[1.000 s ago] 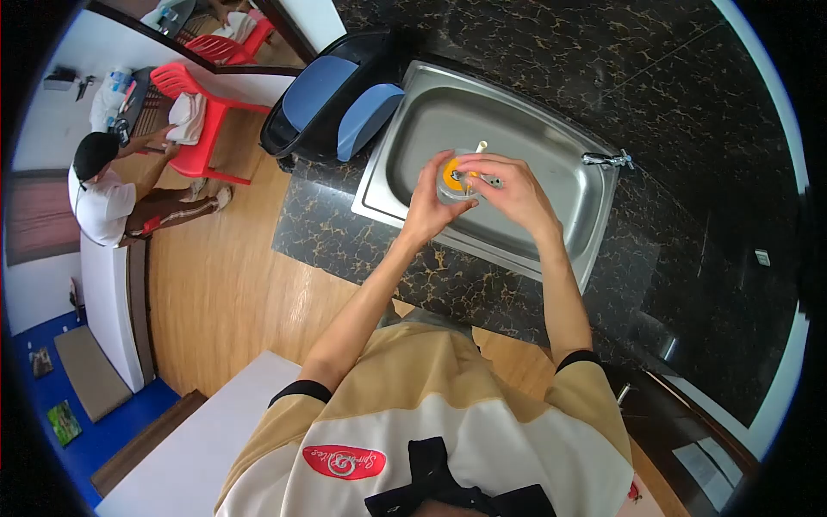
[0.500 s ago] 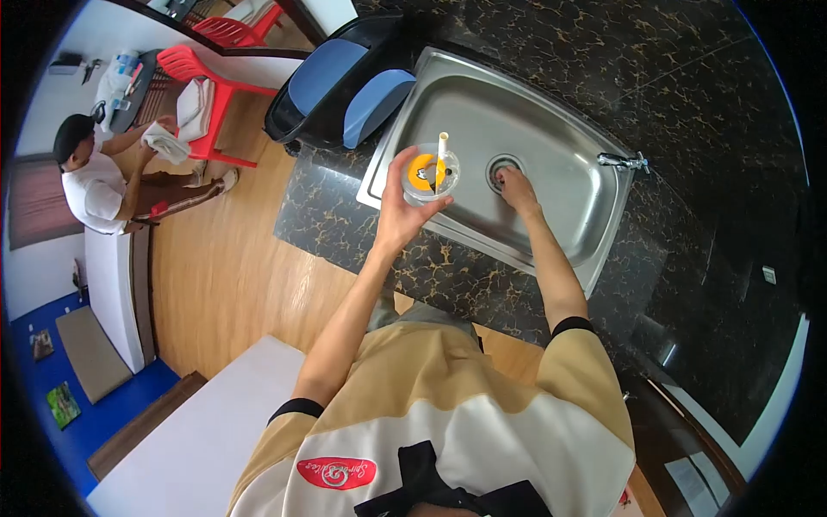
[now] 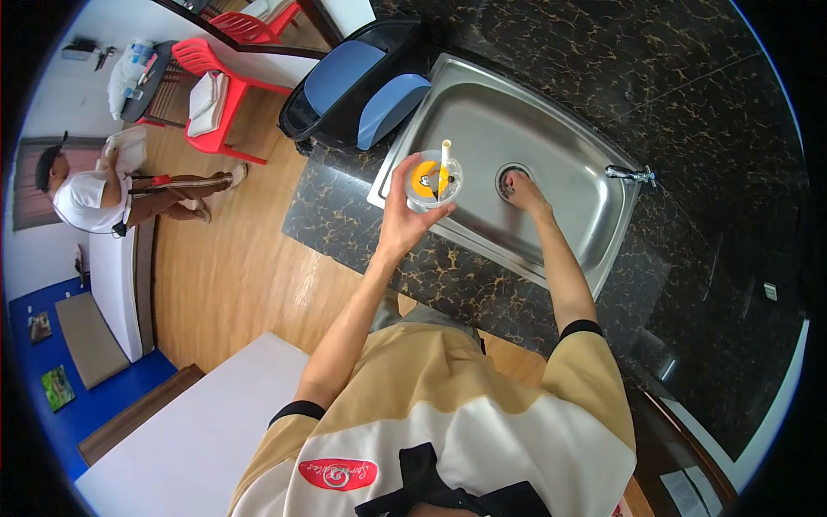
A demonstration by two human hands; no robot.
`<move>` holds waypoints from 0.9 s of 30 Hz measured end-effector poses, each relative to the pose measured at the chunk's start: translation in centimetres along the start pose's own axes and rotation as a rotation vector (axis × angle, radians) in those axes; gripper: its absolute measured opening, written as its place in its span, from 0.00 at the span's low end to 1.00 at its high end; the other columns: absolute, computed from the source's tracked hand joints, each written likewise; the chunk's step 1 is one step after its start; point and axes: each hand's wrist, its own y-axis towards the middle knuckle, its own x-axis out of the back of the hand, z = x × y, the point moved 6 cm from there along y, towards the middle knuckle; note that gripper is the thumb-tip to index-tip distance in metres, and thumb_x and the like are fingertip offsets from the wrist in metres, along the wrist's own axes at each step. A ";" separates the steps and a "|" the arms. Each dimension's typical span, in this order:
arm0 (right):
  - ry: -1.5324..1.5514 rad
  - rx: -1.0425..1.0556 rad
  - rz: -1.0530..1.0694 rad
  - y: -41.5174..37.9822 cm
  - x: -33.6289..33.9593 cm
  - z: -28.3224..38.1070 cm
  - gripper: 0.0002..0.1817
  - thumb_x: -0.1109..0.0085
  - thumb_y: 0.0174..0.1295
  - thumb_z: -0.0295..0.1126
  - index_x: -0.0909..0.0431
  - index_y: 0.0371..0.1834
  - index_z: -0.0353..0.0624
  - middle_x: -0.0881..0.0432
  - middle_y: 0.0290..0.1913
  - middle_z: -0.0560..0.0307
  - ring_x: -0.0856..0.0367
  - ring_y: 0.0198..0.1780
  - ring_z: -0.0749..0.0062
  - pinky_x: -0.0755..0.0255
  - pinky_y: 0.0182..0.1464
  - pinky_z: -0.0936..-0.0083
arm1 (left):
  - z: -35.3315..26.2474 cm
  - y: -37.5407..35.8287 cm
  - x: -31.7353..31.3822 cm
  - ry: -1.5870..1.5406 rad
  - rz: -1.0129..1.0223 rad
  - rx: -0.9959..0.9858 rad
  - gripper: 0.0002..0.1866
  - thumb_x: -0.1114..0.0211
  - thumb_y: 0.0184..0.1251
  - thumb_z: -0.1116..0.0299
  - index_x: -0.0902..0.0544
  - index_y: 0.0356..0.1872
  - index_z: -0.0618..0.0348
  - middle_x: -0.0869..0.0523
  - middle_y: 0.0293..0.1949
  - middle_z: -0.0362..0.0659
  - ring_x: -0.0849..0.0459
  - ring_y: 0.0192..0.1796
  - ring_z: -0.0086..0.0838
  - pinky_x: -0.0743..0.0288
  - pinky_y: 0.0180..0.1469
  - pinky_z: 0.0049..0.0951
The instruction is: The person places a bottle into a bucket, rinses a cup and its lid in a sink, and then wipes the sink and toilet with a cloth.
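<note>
My left hand (image 3: 403, 222) is wrapped around a clear plastic cup (image 3: 419, 196) with a lid bearing a yellow round print. A pale straw (image 3: 446, 155) sticks up out of the lid. The cup is held over the near left edge of the steel sink (image 3: 560, 146). Down in the basin, my right hand (image 3: 527, 196) has its fingers bunched at the round drain (image 3: 500, 182). What those fingers grip, if anything, is hidden or too small to make out.
A faucet (image 3: 631, 175) is at the sink's right end. Beside its left end stands a black bin (image 3: 306, 110) with blue flaps (image 3: 389, 110). At left, a person (image 3: 95, 194) handles a white cloth (image 3: 129, 148) near a red chair (image 3: 226, 103). A white table (image 3: 198, 414) is lower left.
The view has shifted slightly. My left hand still holds the cup and my right hand stays at the drain. The other person has turned and straightened up with the cloth.
</note>
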 end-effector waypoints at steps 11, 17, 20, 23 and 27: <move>-0.043 0.077 -0.044 0.8 -1.3 -0.3 0.09 0.46 0.52 0.19 0.24 0.35 0.42 0.17 0.36 0.47 0.18 0.41 0.50 0.26 0.42 0.60 | 0.3 -0.3 -0.3 0.010 0.007 -0.013 0.50 0.16 0.43 0.69 0.36 0.70 0.56 0.25 0.64 0.51 0.26 0.67 0.41 0.34 0.70 0.39; -0.101 0.066 0.014 1.8 -1.8 -0.9 0.05 0.44 0.51 0.23 0.22 0.31 0.44 0.17 0.34 0.47 0.19 0.40 0.50 0.27 0.41 0.58 | -0.4 -0.5 -0.5 0.003 0.019 -0.012 0.50 0.16 0.43 0.68 0.36 0.69 0.56 0.26 0.64 0.51 0.26 0.68 0.42 0.33 0.69 0.39; -0.105 0.068 0.059 1.6 -2.4 -1.8 0.06 0.43 0.50 0.25 0.21 0.32 0.45 0.16 0.35 0.47 0.18 0.40 0.50 0.27 0.41 0.59 | 0.0 -0.9 -1.1 0.017 0.072 -0.013 0.50 0.16 0.45 0.68 0.37 0.71 0.55 0.29 0.66 0.48 0.28 0.69 0.39 0.33 0.71 0.39; -0.088 0.002 0.142 1.0 -2.2 -1.2 0.07 0.43 0.51 0.26 0.20 0.33 0.45 0.16 0.36 0.48 0.18 0.41 0.52 0.26 0.41 0.60 | 0.1 -1.2 -0.9 0.016 0.075 -0.010 0.50 0.16 0.45 0.68 0.37 0.71 0.56 0.28 0.65 0.48 0.29 0.69 0.39 0.33 0.71 0.39; -0.079 -0.043 0.261 0.1 -0.1 1.1 0.07 0.44 0.52 0.25 0.20 0.34 0.45 0.15 0.35 0.51 0.17 0.40 0.58 0.26 0.41 0.65 | -0.2 -1.2 -0.3 0.019 0.075 -0.028 0.50 0.17 0.45 0.69 0.37 0.71 0.56 0.28 0.65 0.48 0.29 0.69 0.38 0.33 0.71 0.38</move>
